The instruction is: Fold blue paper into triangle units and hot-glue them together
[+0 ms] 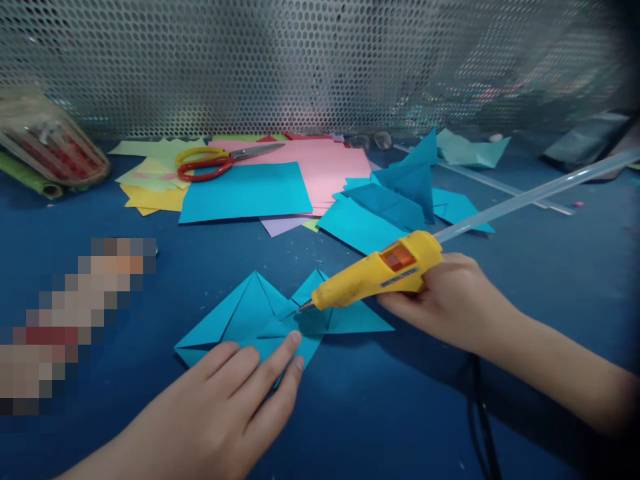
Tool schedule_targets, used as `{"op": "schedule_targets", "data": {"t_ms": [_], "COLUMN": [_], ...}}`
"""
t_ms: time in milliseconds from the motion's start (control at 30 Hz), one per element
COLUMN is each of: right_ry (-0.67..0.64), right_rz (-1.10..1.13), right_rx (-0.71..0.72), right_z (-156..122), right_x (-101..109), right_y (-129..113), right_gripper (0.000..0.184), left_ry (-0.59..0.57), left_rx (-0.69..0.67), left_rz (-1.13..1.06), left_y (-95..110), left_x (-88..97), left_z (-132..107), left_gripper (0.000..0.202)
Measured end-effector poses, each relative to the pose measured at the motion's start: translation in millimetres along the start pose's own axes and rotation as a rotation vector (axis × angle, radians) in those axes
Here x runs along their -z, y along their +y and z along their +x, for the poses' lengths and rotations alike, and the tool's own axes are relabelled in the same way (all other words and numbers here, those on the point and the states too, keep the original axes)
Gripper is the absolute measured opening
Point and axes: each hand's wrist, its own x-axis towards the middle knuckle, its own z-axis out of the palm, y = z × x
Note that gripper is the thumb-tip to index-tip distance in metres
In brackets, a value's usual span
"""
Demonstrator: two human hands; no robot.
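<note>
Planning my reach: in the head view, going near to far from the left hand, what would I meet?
Left hand → folded blue paper → flat blue sheet → scissors → mesh wall.

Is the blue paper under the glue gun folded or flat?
Folded: the blue paper piece shows triangular flaps and creases, beneath the left hand and the yellow glue gun in the right hand.

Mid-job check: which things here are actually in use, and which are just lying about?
In use: folded blue paper piece, pressed by the left hand; yellow hot-glue gun with clear glue stick, gripped in the right hand, nozzle at the paper.

Lying about: red-and-yellow scissors; flat blue paper sheet; pink paper sheets; yellow paper sheets; other folded blue papers.
</note>
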Motion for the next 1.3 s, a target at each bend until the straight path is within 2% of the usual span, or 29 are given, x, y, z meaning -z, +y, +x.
{"op": "schedule_targets", "data": {"t_ms": [267,567,833,1167,1300], "right_ry": [-0.039,-0.090,-0.039,0.024,0.121], "right_rz": [-0.008,-0.022,-0.017,-0.035,-0.004], "right_rx": [0.038,0.078,0.134,0.184,0.236], "right_z": [-1,-4,-2,-2,-1], "right_x": [3,4,0,-2,-6], "right_y": [6,12,13,-2,-5], "right_gripper": [0.026,0.026,0.026,0.030,0.023], "left_ry": [-0.020,-0.031,0.069,0.096,0.097], "left_rx": [0.000,-0.002,-0.003,0.008,0.016], "left_rz": [0.011,0.018,-0.004,-0.007,-0.009], "left_y": [0,1,-1,1,1], "left_x": [2.7,0.0,-6.2,-6.3,-6.1], "left_z": [1,-1,-3,2,1], "left_gripper": [0.041,0.037,0.040,0.045,0.047]}}
